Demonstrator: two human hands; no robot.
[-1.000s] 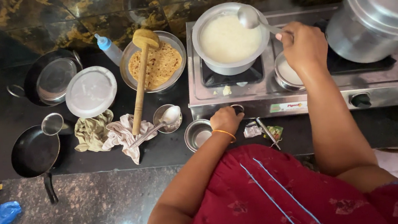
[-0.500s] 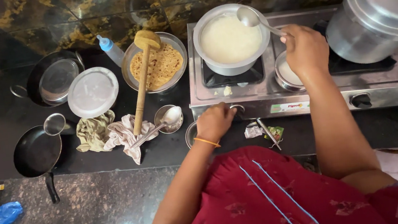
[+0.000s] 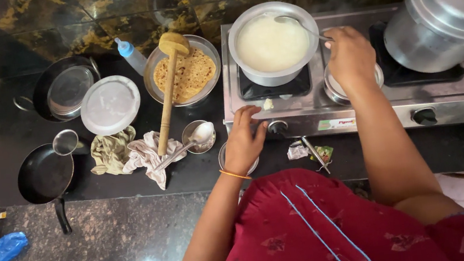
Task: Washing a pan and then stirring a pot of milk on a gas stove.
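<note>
Right hand (image 3: 351, 55) grips ladle (image 3: 297, 24); left hand (image 3: 245, 140) seemingly touches knob (image 3: 276, 127).

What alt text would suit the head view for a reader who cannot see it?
A person's right hand holds a spoon in a pot of white liquid on a two-burner stove, while the left hand rests by the stove's left knob.

we find a home kitchen. a steel two-burner gas stove (image 3: 358, 103) sits on a black stone counter (image 3: 190, 177), backed by dark marbled wall tiles (image 3: 82, 19). a pot of white liquid (image 3: 272, 43), a pressure cooker (image 3: 441, 10), a frying pan (image 3: 44, 176) and flatbreads in a bowl (image 3: 187, 74) confirm cooking.
</note>
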